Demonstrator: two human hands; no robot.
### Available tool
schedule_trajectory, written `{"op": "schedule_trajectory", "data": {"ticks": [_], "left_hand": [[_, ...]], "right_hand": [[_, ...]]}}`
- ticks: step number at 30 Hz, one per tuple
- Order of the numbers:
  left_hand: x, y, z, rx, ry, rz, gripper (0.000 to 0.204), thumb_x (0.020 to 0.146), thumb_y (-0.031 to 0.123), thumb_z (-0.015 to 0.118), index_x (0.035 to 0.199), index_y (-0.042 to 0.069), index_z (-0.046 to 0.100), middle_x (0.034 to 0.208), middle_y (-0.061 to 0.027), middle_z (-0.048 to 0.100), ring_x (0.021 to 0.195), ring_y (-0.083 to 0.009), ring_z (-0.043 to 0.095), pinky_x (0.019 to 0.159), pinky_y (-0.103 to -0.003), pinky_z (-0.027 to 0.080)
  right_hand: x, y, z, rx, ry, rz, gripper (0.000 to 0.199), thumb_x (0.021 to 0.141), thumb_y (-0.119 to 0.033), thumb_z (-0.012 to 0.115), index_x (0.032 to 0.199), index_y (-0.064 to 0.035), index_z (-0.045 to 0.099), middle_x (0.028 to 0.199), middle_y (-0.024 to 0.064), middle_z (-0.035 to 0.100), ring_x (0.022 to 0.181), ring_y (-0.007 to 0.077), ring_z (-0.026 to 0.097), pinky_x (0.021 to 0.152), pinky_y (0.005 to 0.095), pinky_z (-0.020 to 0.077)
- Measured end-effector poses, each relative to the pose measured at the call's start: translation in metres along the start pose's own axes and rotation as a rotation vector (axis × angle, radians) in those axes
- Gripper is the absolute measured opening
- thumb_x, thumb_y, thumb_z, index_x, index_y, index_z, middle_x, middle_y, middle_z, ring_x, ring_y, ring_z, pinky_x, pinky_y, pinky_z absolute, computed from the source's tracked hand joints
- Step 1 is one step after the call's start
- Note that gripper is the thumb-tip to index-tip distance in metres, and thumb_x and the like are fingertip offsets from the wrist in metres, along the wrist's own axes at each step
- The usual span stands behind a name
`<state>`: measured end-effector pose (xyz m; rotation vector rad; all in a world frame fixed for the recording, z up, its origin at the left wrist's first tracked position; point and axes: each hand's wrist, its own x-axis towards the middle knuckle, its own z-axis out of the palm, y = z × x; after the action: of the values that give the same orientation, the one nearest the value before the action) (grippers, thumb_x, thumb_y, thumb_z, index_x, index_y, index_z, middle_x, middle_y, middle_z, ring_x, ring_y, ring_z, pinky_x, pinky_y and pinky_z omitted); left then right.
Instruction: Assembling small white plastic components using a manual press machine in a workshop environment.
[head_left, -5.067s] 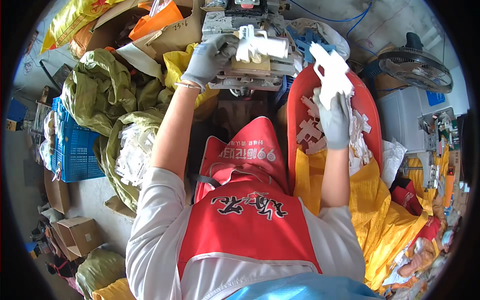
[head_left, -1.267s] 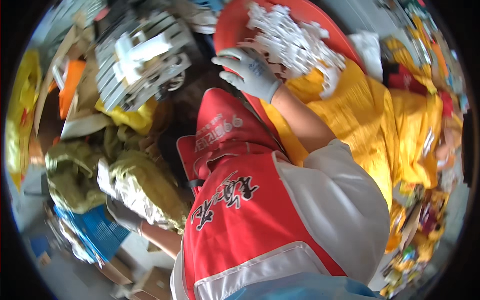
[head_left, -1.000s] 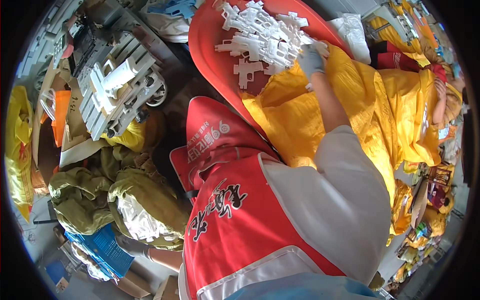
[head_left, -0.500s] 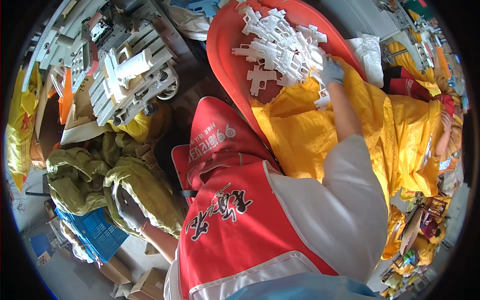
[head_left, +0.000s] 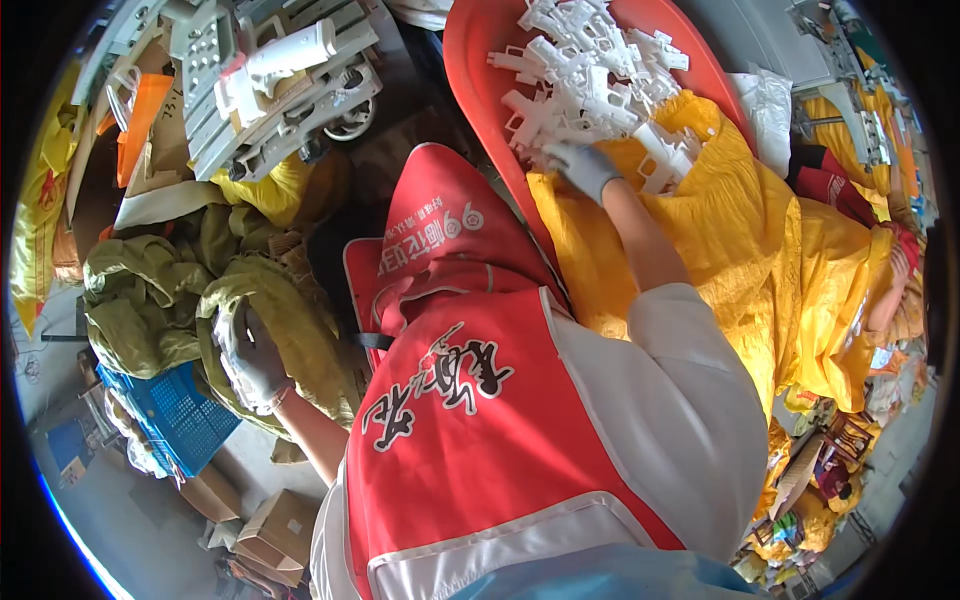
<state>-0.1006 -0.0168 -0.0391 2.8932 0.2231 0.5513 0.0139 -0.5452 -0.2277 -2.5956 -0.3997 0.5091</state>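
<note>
My right hand [head_left: 583,168], in a grey glove, reaches over a heap of white plastic toy pistols [head_left: 600,75] in a long red tub [head_left: 478,70]. Its fingers are stretched out and touch the pieces at the heap's near edge. Right beside it, more white pistols [head_left: 665,158] lie at the mouth of a yellow woven sack [head_left: 690,240] draped over the tub's near end. Off to the left, my gloved left hand [head_left: 250,362] rests at the opening of an olive-green sack [head_left: 310,370]. Its fingers look spread, with a dark gap between them.
A slatted grey machine part [head_left: 300,100] at the upper left carries a white pistol-shaped piece [head_left: 285,60]. Below the green sack are a blue crate [head_left: 170,415] and cardboard boxes [head_left: 278,530]. Another person's arm [head_left: 890,280] shows at the far right.
My right hand has moved left, from the tub's right side to the heap's near-left edge. White pistols now show in the sack's mouth. My left hand has shifted slightly up. The whole view has tilted.
</note>
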Motion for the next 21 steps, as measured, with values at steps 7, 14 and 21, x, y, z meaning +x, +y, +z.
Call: {"op": "schedule_trajectory", "data": {"ticks": [7, 14, 21], "left_hand": [[-0.007, 0.019, 0.004, -0.082, -0.093, -0.099, 0.026, 0.093, 0.014, 0.052, 0.112, -0.001, 0.063, 0.107, -0.0127, 0.067, 0.098, -0.0214, 0.063, 0.088, -0.031, 0.047], [0.007, 0.021, 0.020, -0.316, -0.069, -0.007, 0.023, 0.086, 0.008, 0.059, 0.108, 0.001, 0.065, 0.107, -0.0146, 0.066, 0.100, -0.0283, 0.062, 0.090, -0.035, 0.047], [-0.004, 0.027, 0.016, -0.355, -0.044, -0.050, 0.021, 0.086, 0.011, 0.058, 0.104, 0.001, 0.065, 0.102, -0.0154, 0.066, 0.097, -0.0310, 0.061, 0.087, -0.037, 0.048]], "right_hand": [[0.066, 0.048, 0.016, -0.221, 0.394, 0.221, 0.029, 0.087, -0.022, 0.047, 0.113, -0.0151, 0.058, 0.109, 0.0133, 0.061, 0.098, 0.0350, 0.060, 0.083, 0.0441, 0.0488], [0.144, 0.058, 0.045, -0.961, 0.207, 0.025, 0.042, 0.090, -0.021, 0.038, 0.130, -0.0142, 0.049, 0.118, 0.0110, 0.061, 0.113, 0.0257, 0.052, 0.103, 0.0502, 0.0298], [0.196, 0.051, 0.008, -0.578, -0.481, 0.128, 0.051, 0.091, -0.039, 0.041, 0.140, -0.0285, 0.036, 0.146, 0.0068, 0.037, 0.130, 0.0306, 0.041, 0.106, 0.0463, 0.0352]]}}
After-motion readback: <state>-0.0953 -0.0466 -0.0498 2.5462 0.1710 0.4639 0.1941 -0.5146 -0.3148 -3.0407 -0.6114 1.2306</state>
